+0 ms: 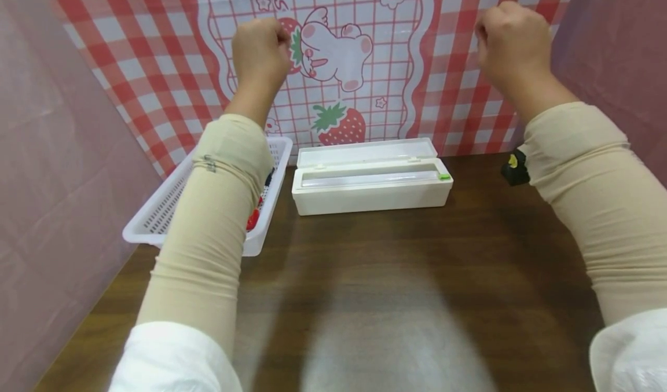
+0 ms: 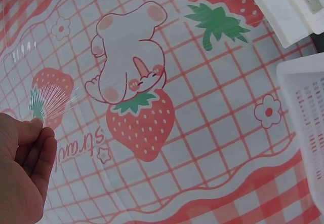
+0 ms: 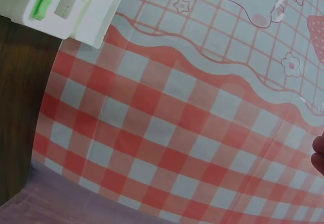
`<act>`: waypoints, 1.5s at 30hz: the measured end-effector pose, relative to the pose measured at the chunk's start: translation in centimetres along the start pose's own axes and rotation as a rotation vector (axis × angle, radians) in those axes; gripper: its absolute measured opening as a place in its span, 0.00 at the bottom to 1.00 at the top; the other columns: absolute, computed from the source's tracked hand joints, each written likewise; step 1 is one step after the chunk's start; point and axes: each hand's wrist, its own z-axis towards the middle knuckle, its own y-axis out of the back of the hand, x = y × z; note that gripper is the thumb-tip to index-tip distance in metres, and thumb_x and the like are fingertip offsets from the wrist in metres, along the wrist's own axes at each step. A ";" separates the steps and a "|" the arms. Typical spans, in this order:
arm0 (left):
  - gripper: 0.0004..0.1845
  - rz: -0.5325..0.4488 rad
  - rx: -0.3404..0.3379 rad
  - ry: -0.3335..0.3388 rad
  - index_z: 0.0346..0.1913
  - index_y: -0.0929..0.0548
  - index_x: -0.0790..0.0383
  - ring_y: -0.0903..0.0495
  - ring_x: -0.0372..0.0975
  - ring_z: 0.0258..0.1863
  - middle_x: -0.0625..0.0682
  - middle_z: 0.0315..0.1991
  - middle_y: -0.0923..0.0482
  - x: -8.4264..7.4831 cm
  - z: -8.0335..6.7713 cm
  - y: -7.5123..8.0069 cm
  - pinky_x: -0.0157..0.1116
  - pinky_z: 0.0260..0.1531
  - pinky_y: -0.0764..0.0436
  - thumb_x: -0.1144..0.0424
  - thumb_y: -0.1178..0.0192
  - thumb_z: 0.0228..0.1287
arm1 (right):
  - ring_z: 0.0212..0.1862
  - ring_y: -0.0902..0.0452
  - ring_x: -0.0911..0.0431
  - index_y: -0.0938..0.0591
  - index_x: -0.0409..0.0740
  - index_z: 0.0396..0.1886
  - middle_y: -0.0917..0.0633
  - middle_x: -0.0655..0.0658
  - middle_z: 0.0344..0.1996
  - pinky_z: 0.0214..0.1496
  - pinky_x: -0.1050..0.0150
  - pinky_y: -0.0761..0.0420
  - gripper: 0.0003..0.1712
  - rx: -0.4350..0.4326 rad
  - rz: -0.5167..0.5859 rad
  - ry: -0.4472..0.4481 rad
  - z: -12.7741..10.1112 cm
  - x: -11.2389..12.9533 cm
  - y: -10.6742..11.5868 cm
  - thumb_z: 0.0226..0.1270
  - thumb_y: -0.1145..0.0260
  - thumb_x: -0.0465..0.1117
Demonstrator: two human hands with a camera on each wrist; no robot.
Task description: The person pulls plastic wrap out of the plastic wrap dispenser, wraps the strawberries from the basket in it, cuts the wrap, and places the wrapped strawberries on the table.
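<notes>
Both hands pinch clear film, stretched sideways.
Our left hand [image 1: 260, 47] and right hand [image 1: 513, 39] hold the cling film [image 2: 53, 95] above the dispenser box [image 1: 371, 184].

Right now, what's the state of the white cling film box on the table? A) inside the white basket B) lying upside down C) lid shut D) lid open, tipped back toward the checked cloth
D: the cling film box sits upright on the table with its lid swung back toward the checked cloth, beside the white basket, not in it.
</notes>
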 end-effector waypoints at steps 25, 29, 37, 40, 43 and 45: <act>0.11 -0.004 -0.022 -0.054 0.46 0.13 0.59 0.19 0.39 0.43 0.50 0.45 0.14 0.3 -0.9 2.2 0.30 0.51 0.25 0.64 0.45 0.68 | 0.44 0.25 0.37 0.19 0.26 0.42 0.19 0.29 0.38 0.47 0.43 0.25 0.15 -0.064 0.126 0.105 -0.6 -1.0 1.9 0.73 0.45 0.37; 0.13 -0.032 0.042 -0.105 0.48 0.14 0.61 0.21 0.38 0.39 0.53 0.44 0.14 1.3 -2.1 3.2 0.31 0.46 0.22 0.60 0.45 0.69 | 0.46 0.25 0.38 0.19 0.26 0.43 0.19 0.29 0.40 0.54 0.48 0.25 0.15 -0.019 0.174 0.123 -1.5 -0.8 3.0 0.72 0.42 0.37; 0.11 -0.315 0.292 -0.130 0.36 0.14 0.65 0.22 0.35 0.33 0.54 0.42 0.16 3.7 -3.7 6.1 0.28 0.36 0.23 0.59 0.38 0.64 | 0.41 0.29 0.67 0.18 0.30 0.38 0.22 0.60 0.37 0.47 0.82 0.31 0.08 0.184 0.491 -0.030 -3.5 -0.3 5.9 0.67 0.37 0.34; 0.07 -0.454 0.419 -0.112 0.33 0.15 0.63 0.20 0.37 0.38 0.49 0.41 0.15 4.3 -4.2 6.9 0.30 0.40 0.23 0.61 0.35 0.62 | 0.38 0.24 0.63 0.19 0.32 0.36 0.18 0.56 0.36 0.43 0.80 0.28 0.04 0.282 0.768 -0.107 -4.4 -0.5 6.9 0.67 0.37 0.31; 0.06 -0.576 0.525 -0.108 0.32 0.14 0.64 0.19 0.41 0.41 0.47 0.38 0.14 4.9 -5.4 7.3 0.31 0.44 0.22 0.63 0.34 0.62 | 0.39 0.20 0.56 0.21 0.28 0.36 0.15 0.45 0.35 0.45 0.76 0.25 0.03 0.364 1.019 -0.132 -5.7 -0.7 7.5 0.67 0.39 0.27; 0.06 -0.656 0.582 -0.128 0.32 0.15 0.67 0.18 0.43 0.40 0.50 0.36 0.13 5.4 -6.5 7.3 0.32 0.45 0.21 0.65 0.34 0.61 | 0.38 0.19 0.54 0.22 0.24 0.36 0.14 0.41 0.33 0.46 0.73 0.23 0.03 0.399 1.179 -0.113 -6.8 -0.9 7.4 0.67 0.42 0.24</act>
